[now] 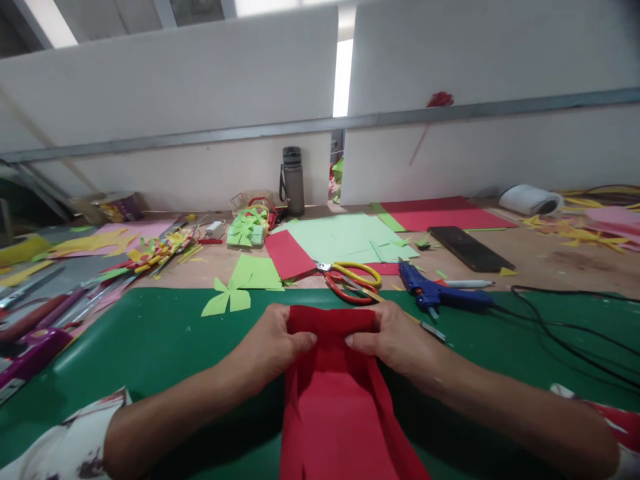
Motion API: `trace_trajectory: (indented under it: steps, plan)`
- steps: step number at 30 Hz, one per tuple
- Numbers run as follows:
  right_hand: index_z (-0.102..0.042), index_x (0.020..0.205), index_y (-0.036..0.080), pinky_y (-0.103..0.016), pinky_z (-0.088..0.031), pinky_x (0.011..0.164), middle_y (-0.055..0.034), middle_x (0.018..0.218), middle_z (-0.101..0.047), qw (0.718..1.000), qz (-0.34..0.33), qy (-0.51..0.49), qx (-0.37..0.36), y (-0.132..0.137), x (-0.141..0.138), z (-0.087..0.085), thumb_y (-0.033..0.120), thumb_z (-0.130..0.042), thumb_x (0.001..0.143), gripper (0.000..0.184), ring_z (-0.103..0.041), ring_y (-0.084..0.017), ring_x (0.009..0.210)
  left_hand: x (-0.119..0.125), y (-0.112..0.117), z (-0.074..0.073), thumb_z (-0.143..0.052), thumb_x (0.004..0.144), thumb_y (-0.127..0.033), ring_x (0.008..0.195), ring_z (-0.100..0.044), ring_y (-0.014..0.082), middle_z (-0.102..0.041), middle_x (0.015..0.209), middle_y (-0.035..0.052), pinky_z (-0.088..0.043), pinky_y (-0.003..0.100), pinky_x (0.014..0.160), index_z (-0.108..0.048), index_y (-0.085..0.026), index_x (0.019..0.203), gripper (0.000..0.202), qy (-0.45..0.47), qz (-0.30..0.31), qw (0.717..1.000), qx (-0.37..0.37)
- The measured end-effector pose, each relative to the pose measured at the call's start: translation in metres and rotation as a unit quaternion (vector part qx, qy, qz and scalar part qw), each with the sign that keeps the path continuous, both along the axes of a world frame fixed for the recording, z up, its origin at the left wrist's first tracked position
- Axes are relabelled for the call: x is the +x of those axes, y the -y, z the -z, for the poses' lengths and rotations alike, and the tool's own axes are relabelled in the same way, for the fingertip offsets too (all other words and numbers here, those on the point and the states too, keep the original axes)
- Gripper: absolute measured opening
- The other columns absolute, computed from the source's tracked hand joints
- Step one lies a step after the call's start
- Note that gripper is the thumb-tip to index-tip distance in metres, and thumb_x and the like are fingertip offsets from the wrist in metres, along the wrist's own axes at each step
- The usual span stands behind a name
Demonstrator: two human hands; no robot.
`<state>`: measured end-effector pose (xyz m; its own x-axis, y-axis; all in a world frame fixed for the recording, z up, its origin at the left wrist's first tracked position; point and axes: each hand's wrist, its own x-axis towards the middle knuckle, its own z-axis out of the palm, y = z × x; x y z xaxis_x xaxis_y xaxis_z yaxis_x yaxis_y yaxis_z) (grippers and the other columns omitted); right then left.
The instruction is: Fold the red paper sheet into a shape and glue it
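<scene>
A long sheet of red paper [340, 413] hangs between my two hands, its far end folded over into a band and its lower part running out of view at the bottom. My left hand [280, 343] grips the left corner of the fold, thumb on top. On the opposite corner, my right hand [393, 337] pinches the paper the same way. Just beyond the fold lie scissors [353, 277] with red and yellow handles. Past my right hand rests a blue glue gun [440, 293]. The fingers under the paper are hidden.
A green mat [170, 353] covers the near table. Behind it are pale green sheets [340, 237], a phone [470, 248], a dark bottle [293, 180] and a green paper cutout [227, 298]. Tools and paper flowers [165, 250] crowd the left; a black cable [565, 323] trails right.
</scene>
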<state>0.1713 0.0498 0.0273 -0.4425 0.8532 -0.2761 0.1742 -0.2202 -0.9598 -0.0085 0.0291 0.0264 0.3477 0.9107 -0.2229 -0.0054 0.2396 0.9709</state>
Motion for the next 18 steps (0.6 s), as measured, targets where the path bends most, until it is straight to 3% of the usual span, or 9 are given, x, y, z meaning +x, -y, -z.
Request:
trace_trajectory:
  steps: [5,12,18]
  plan:
    - [-0.072,0.080,0.015,-0.023,-0.048,0.052,0.0002,0.059,-0.066,1.000,0.003,-0.007,-0.005,-0.0008,0.0002,-0.0024,0.011,-0.057,0.058,0.026,-0.061,-0.016,0.056,-0.0021,-0.0017,-0.0001,-0.062,0.062,-0.012,0.064,-0.065,0.0199,-0.069,0.070,0.0058,-0.051,0.029,0.065,-0.067,-0.008,0.090,0.029,0.012,0.009,0.999,-0.031]
    - [-0.071,0.088,0.015,-0.025,-0.049,0.054,-0.0012,0.063,-0.069,0.995,-0.009,-0.050,-0.091,0.0021,0.0041,-0.0080,0.009,-0.056,0.056,0.036,-0.063,-0.017,0.055,-0.0014,-0.0019,-0.0013,-0.065,0.061,-0.014,0.064,-0.064,0.0195,-0.068,0.069,0.0047,-0.049,0.029,0.064,-0.069,-0.010,0.085,0.025,0.002,0.017,0.999,-0.047]
    - [-0.070,0.076,0.012,-0.022,-0.047,0.052,-0.0033,0.066,-0.069,0.997,0.004,-0.016,-0.070,0.0002,0.0063,-0.0053,0.014,-0.062,0.057,0.021,-0.061,-0.016,0.058,-0.0010,-0.0002,-0.0056,-0.070,0.062,-0.019,0.065,-0.064,0.0197,-0.068,0.067,0.0051,-0.049,0.028,0.063,-0.070,-0.010,0.080,0.019,-0.004,0.022,0.998,-0.061]
